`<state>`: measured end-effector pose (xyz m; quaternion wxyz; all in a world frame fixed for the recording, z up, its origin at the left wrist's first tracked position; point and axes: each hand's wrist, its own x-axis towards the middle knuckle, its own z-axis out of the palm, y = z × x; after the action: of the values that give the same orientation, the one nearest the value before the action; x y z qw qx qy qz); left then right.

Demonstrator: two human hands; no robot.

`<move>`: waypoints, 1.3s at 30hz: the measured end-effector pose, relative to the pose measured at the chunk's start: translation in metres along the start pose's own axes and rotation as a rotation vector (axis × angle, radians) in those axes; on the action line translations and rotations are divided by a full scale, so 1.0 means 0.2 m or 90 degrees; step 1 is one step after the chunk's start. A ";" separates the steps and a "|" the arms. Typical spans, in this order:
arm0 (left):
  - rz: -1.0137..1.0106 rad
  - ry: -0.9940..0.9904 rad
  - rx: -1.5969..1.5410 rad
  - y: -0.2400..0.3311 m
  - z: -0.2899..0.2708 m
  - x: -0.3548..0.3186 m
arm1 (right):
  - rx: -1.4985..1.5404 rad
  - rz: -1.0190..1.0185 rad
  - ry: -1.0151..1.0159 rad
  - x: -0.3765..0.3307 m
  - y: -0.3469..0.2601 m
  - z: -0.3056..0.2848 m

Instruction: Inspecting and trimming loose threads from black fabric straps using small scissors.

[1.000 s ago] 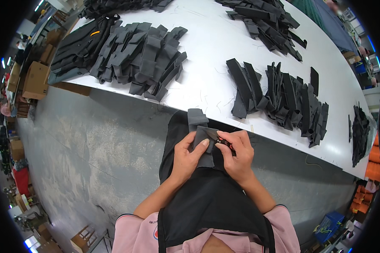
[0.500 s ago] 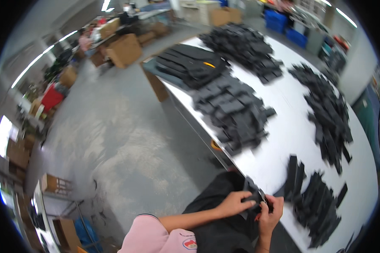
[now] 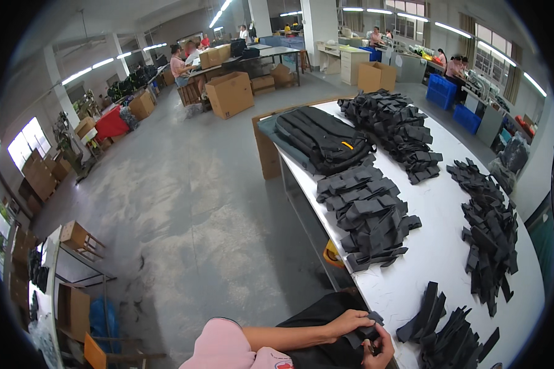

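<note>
My left hand [image 3: 349, 324] is closed on a black fabric strip [image 3: 358, 337], pinched between thumb and fingers above my lap. Close against it, my right hand [image 3: 379, 352] is curled round small scissors [image 3: 371, 348], mostly hidden by the fingers; only a bit of metal shows. The right fingertips meet the strip's end beside the left fingers. Just right of my hands, on the white table [image 3: 412, 246], lie a short bundle of black strips [image 3: 426, 313] and a looser heap of black strips [image 3: 455, 341].
Further heaps of black strips [image 3: 369, 215] cover parts of the table, one at its far end [image 3: 394, 129] and one along the right [image 3: 489, 230]. A black backpack [image 3: 320, 138] lies at the far left corner. Cardboard boxes [image 3: 229, 94], blue crates [image 3: 442, 90] and seated people are beyond.
The view has tilted up, so the table and my hands sit lower in the picture. Both hands stay together at the strip; the scissors' blade, visible before, is now mostly hidden.
</note>
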<state>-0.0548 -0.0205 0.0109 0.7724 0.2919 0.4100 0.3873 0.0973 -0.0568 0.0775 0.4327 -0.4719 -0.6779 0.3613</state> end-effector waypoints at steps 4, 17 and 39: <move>0.066 -0.020 0.070 -0.05 0.02 0.01 | -0.030 0.005 0.020 0.00 0.07 0.05; 0.110 0.021 0.114 -0.14 0.12 -0.08 | 0.068 0.187 0.184 0.01 0.19 0.05; 0.109 0.141 0.009 0.13 0.01 0.01 | -0.117 0.093 0.118 -0.08 0.12 0.00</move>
<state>-0.0615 -0.0058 0.0314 0.6845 0.2867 0.4687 0.4792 0.1079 -0.0657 0.0529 0.4211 -0.5890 -0.6292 0.2826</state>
